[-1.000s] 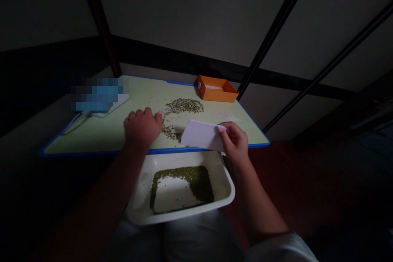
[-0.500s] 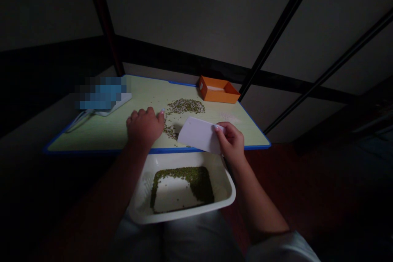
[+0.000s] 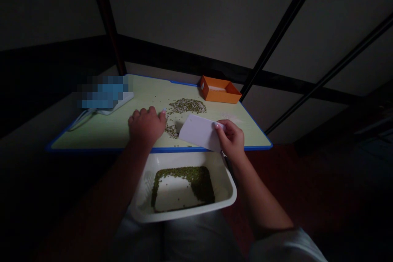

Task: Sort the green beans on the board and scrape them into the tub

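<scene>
The right hand [image 3: 231,137] is pinching a white card [image 3: 199,132] between the thumb and the bent fingers, and the card is leaning over the near edge of the tabletop [image 3: 101,139]. The step in hand, I am judging, is working with the card beside the near patch of seeds [image 3: 171,130], while the far patch of seeds [image 3: 187,105] is lying behind it. The left hand [image 3: 146,127] is resting near these 2 patches, its thumb standing apart from the fingers; how tightly they are curling, I cannot tell. The white basin [image 3: 227,197] is sitting just below the table edge, and green seeds [image 3: 202,184] are covering part of its bottom. Moving the card well would, in my judgement, be calling for a low, steady edge and a firm pinch. The card is hiding some tabletop behind it, and the left palm is facing away, so what is lying under it is not showing. Pixel blocks are masking a blue item [image 3: 106,95], darkness is swallowing the left forearm, and the pale contents of the orange box [image 3: 221,97] are staying unclear.
</scene>
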### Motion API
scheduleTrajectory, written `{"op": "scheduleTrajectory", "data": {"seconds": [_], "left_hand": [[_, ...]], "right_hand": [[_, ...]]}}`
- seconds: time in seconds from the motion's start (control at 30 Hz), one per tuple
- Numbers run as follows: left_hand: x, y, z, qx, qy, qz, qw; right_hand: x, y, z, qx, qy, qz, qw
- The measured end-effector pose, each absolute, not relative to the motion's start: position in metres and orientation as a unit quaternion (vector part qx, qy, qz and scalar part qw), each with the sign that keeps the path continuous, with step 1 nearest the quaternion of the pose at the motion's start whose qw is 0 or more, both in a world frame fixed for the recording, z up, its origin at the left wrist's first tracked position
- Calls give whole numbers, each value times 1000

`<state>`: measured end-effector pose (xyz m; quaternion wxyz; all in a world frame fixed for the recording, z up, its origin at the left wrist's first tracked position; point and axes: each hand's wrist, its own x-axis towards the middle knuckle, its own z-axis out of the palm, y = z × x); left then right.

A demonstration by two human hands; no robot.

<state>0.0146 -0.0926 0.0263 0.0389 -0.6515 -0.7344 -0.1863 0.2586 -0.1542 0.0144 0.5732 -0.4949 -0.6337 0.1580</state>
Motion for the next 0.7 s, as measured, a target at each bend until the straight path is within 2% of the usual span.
{"op": "scheduleTrajectory", "data": {"seconds": [0.7], "left_hand": [[16,-94,29,-649,-738,-184,30]], "right_hand": [[256,-150,14,-473,-630,180,589]]}}
